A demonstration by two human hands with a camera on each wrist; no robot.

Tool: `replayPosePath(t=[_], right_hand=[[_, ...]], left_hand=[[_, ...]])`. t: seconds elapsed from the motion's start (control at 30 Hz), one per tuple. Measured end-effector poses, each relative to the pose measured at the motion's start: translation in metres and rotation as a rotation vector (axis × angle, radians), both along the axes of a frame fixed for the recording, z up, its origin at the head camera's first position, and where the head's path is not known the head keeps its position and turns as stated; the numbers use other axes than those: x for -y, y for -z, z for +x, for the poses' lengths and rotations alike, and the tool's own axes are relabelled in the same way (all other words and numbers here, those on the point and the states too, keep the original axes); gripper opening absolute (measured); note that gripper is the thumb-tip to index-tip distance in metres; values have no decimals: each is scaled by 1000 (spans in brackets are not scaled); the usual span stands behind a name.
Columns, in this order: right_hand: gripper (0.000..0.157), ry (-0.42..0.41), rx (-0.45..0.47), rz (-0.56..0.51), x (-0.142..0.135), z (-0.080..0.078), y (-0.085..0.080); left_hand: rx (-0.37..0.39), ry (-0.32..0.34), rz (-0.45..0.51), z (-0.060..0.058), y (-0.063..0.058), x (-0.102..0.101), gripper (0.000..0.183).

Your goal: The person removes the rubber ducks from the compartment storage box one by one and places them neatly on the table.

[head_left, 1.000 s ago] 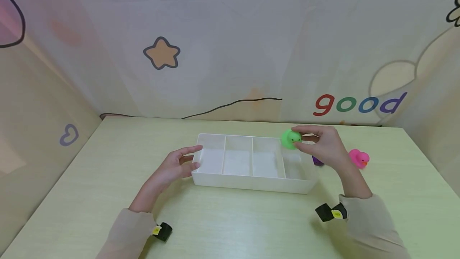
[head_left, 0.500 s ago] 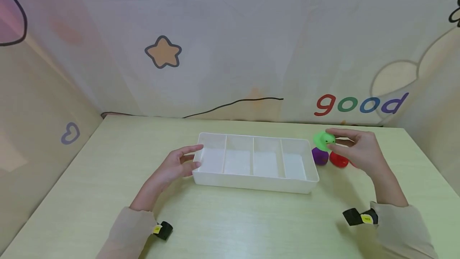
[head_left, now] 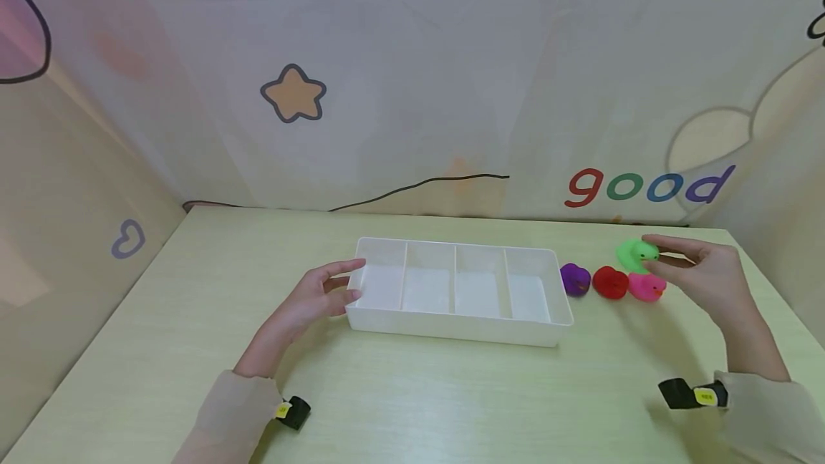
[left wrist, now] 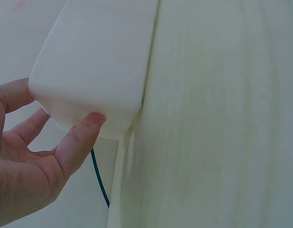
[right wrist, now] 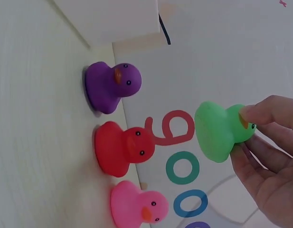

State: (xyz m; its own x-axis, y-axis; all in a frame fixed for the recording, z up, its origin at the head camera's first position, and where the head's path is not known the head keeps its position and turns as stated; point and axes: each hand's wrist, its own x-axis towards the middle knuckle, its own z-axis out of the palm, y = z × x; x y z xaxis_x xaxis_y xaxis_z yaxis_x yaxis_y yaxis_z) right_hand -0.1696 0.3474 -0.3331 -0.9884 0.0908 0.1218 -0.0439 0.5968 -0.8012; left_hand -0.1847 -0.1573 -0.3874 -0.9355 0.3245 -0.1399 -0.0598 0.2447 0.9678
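My right hand [head_left: 670, 256] pinches a green rubber duck [head_left: 634, 254] [right wrist: 220, 130] by its head, in the air just above and behind a pink duck [head_left: 647, 286] [right wrist: 137, 205]. A red duck [head_left: 609, 282] [right wrist: 118, 148] and a purple duck [head_left: 575, 279] [right wrist: 109, 86] stand in a row with the pink one on the table, right of a white four-compartment tray [head_left: 459, 339] [left wrist: 96, 66]. The tray's compartments hold nothing. My left hand [head_left: 338, 285] [left wrist: 65, 142] rests on the tray's left end, thumb against the wall.
The pale green table [head_left: 451, 392] is walled by a printed backdrop with a star [head_left: 291, 95] and the word "good" [head_left: 647, 187]. A thin dark cable [head_left: 412, 188] runs along the table's far edge. Black wrist straps [head_left: 293, 412] sit on both sleeves.
My right hand has carried the green duck rightward, from over the tray's right end to above the pink duck. The left hand and tray have stayed put.
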Motion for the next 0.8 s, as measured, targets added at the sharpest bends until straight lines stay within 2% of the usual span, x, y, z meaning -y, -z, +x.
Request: replayPosePath(t=[0.27, 0.43, 0.57, 0.63, 0.8], right_hand=[[35, 17, -8, -44, -23, 1, 9], [39, 59, -24, -32, -38, -3, 23], [42, 101, 6, -3, -56, -9, 35], [45, 103, 18, 12, -68, -13, 44], [52, 149, 21, 69, -121, -35, 90]], left_hand=[[11, -13, 1, 0, -1, 0, 53], [13, -12, 2, 0, -1, 0, 55], [10, -7, 3, 1, -1, 1, 54], [8, -4, 4, 1, -1, 1, 54], [4, 1, 11, 1, -1, 1, 54]])
